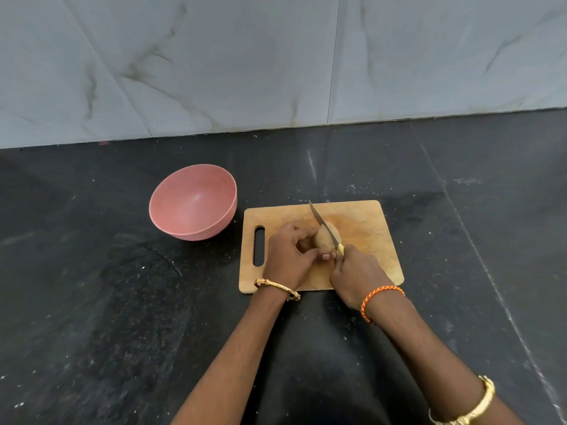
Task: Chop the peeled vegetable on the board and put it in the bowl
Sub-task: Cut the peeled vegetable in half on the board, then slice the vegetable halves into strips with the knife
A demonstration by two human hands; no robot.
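Note:
A pale peeled vegetable (325,240) lies in the middle of a wooden cutting board (362,228). My left hand (288,256) grips the vegetable's left side with curled fingers. My right hand (357,274) is closed around the yellow handle of a knife (323,223), whose blade lies lengthwise across the top of the vegetable, tip pointing away from me. A pink bowl (193,202) stands to the left of the board and holds nothing.
Board and bowl rest on a dark speckled counter (122,302). A grey marbled wall (276,62) rises behind it. The board has a handle slot (259,245) on its left side.

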